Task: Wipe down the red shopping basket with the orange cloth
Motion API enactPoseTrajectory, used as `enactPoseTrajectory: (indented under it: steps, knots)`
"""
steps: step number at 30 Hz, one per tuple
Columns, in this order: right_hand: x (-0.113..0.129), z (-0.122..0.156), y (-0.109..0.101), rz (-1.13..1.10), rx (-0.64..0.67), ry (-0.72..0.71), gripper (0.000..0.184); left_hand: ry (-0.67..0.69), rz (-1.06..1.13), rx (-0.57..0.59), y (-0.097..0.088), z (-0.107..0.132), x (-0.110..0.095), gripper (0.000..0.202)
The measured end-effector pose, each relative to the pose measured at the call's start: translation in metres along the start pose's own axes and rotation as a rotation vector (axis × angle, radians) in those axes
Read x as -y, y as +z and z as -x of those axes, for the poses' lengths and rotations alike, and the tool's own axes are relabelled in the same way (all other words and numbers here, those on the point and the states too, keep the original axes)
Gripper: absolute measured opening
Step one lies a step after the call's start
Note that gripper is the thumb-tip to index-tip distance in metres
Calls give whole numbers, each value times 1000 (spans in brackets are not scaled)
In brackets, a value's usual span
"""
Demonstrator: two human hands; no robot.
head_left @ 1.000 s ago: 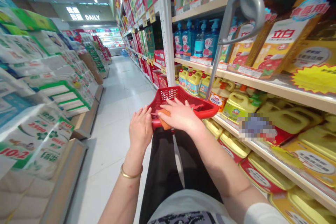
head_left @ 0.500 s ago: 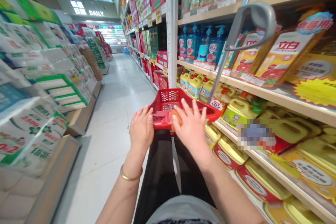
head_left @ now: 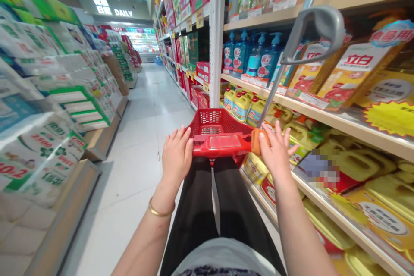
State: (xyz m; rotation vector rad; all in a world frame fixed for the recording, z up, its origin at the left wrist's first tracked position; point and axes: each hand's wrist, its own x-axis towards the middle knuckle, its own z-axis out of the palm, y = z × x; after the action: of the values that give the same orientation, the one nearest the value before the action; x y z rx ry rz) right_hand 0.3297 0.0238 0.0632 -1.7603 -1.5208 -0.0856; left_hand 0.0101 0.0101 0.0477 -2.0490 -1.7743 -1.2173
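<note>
A red plastic shopping basket [head_left: 223, 143] stands in front of my legs, with its grey pull handle [head_left: 318, 30] raised up to the right. My left hand [head_left: 176, 155] rests on the near left corner of the rim, its fingers curled over the edge. At the near right corner my right hand [head_left: 276, 155] presses an orange cloth [head_left: 256, 141] against the basket. Its fingers are spread upward, and the cloth sits on the thumb side. The inside of the basket is mostly hidden behind the rim.
Shelves on the right hold yellow detergent jugs [head_left: 241, 105], blue pump bottles [head_left: 258, 58] and refill pouches [head_left: 349, 69]. Stacked packs of paper goods [head_left: 48, 108] line the left side on low wooden platforms. A white tiled aisle [head_left: 152, 103] runs ahead between them.
My right hand has slid with the orange cloth from the middle of the near rim to its right corner. The left hand has stayed on the left corner.
</note>
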Motion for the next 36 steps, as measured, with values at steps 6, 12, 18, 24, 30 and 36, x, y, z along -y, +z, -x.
enactPoseTrajectory:
  steps: [6, 12, 18, 24, 30, 36]
  knots:
    - [77, 18, 17, 22, 98, -356, 44, 12, 63, -45, 4, 3, 9, 61]
    - [148, 40, 31, -54, 210, -557, 43, 40, 36, -33, 3, 1, 12, 63]
    - [57, 18, 7, -34, 154, -323, 43, 38, 73, -57, 5, 3, 8, 63]
    - [64, 17, 12, 1, 77, -296, 41, 35, 96, -97, 7, 4, 9, 64]
    - [149, 55, 45, -64, 91, -654, 35, 58, 69, -66, 6, 5, 14, 63]
    - [102, 58, 40, -59, 12, -673, 33, 69, 50, -67, 7, 5, 13, 61]
